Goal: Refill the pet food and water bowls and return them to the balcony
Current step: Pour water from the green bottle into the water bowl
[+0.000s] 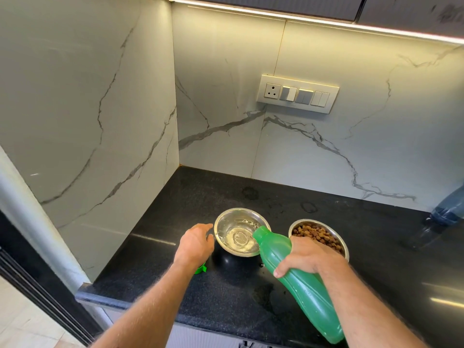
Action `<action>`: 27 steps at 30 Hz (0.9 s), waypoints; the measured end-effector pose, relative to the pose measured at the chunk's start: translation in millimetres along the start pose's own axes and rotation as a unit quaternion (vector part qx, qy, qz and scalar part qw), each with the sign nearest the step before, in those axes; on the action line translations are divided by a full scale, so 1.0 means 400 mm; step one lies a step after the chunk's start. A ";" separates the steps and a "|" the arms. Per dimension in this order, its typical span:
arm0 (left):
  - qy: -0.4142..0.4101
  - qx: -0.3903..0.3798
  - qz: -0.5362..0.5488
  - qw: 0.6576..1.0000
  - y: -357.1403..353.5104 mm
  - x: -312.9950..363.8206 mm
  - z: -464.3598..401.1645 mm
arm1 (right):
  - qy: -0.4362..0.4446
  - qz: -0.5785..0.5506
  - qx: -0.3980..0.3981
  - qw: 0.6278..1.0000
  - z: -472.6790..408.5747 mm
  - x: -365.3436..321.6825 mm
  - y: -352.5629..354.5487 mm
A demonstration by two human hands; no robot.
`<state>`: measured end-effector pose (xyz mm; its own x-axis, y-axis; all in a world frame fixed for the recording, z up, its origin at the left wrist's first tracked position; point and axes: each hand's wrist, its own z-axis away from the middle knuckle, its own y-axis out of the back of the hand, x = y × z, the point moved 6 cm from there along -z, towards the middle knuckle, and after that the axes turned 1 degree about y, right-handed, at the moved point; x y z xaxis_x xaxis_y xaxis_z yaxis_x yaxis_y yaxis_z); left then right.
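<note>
A steel water bowl stands on the black counter with water swirling in its bottom. My right hand grips a green plastic bottle, tilted with its open mouth over the bowl's right rim, and water runs out. My left hand rests at the bowl's left rim, fingers lightly curled; whether it touches the bowl I cannot tell. A second steel bowl, full of brown kibble, sits just right of the first, partly behind my right hand. The green bottle cap lies under my left wrist.
Marble walls close the counter at the left and back, with a switch plate on the back wall. A clear plastic bottle leans at the far right edge. Wet marks dot the counter behind the bowls. The counter's front edge runs below my forearms.
</note>
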<state>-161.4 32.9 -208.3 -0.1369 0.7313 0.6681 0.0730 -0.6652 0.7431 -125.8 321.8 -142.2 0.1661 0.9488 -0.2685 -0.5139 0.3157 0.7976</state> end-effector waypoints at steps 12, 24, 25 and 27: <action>-0.002 0.000 -0.010 1.000 -0.007 -0.005 0.015 | 0.054 -0.006 0.066 0.996 -0.008 -0.007 -0.003; -0.073 -0.018 -0.108 0.991 -0.016 0.013 0.054 | 0.124 -0.121 0.151 0.973 -0.019 -0.030 -0.001; -0.074 -0.013 -0.109 0.991 -0.016 0.014 0.057 | 0.131 -0.139 0.157 0.969 -0.019 -0.032 0.000; -0.072 -0.011 -0.118 0.990 -0.017 0.011 0.061 | 0.146 -0.168 0.172 0.960 -0.020 -0.035 0.001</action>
<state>-138.4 44.4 -209.5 -0.0045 0.8798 0.4753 0.0343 -0.4749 0.8794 -135.1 308.6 -142.3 0.0045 0.7673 -0.6413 -0.1571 0.6339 0.7573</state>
